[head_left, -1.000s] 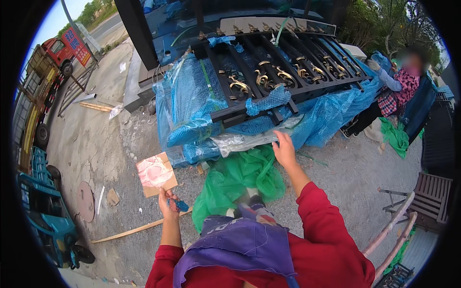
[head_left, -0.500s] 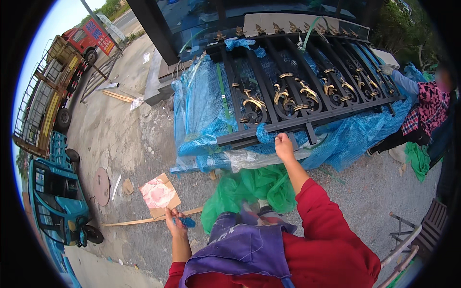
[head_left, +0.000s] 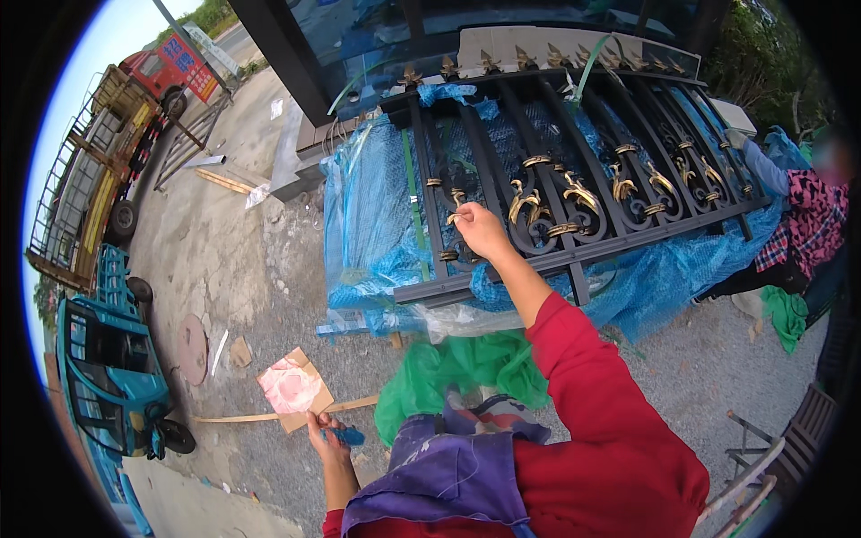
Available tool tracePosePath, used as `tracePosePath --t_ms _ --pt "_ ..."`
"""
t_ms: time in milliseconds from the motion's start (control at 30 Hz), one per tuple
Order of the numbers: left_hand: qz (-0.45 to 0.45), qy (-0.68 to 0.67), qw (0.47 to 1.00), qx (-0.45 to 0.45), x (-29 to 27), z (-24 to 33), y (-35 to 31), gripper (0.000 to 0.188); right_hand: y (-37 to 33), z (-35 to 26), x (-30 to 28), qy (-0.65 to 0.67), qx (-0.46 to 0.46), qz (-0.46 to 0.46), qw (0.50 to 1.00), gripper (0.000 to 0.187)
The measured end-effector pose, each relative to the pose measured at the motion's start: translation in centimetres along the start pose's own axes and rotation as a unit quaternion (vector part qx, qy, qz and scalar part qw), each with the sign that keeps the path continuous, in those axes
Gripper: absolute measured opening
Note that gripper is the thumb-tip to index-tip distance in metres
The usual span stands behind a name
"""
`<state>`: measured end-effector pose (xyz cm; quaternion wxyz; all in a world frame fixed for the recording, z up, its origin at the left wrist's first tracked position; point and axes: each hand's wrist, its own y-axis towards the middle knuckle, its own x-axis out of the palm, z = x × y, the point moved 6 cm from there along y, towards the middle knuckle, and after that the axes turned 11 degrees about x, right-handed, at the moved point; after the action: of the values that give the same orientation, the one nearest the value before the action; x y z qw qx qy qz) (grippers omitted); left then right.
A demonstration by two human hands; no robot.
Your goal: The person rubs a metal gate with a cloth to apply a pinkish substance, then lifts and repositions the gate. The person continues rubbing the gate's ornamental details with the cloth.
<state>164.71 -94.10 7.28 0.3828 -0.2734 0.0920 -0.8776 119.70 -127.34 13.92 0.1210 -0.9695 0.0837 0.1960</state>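
Observation:
A black metal fence panel [head_left: 516, 121] with gold spear tips and gold scroll ornaments lies on blue bubble wrap [head_left: 368, 193] in front of me. My right hand [head_left: 484, 233] reaches over its near left part, fingers pinched together at a gold scroll ornament [head_left: 455, 204]. Whatever sits between those fingertips is too small to make out. Low on the left, my left hand [head_left: 326, 438] grips a square of cardboard [head_left: 295, 390] that has a pink-and-white smear on its face. A crumpled blue scrap [head_left: 348, 436] shows beside that hand's fingers.
Green netting [head_left: 471, 363] is bunched at my feet beneath the panel's near edge. On the right a co-worker [head_left: 812, 193] has a gloved hand at the panel's far end. A blue three-wheeler [head_left: 112, 377] and a truck [head_left: 99, 157] stand left; a wooden chair [head_left: 798, 439] stands lower right.
My right hand has moved left and farther out, from the panel's near rail to the gold scroll ornament. My left hand still holds the cardboard, slightly lower in view.

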Motion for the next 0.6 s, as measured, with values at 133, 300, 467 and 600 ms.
tracePosePath --t_ms 133,300,467,600 --pt "0.025 -0.002 1.000 0.008 1.9 0.6 -1.4 0.032 3.8 -1.2 6.1 -0.164 0.072 -0.037 0.983 0.051" --pt "0.062 -0.003 0.998 0.025 -2.5 1.4 -1.2 0.035 6.4 -4.9 7.3 -0.247 0.039 0.041 0.967 0.042" --pt "0.106 0.005 0.994 0.035 -4.6 1.1 -1.2 0.034 11.4 -5.7 6.7 -0.290 0.104 0.028 0.951 0.058" --pt "0.032 0.017 0.999 0.012 -8.4 0.1 -0.7 0.032 11.9 -5.6 9.7 -0.317 0.158 -0.009 0.935 0.087"
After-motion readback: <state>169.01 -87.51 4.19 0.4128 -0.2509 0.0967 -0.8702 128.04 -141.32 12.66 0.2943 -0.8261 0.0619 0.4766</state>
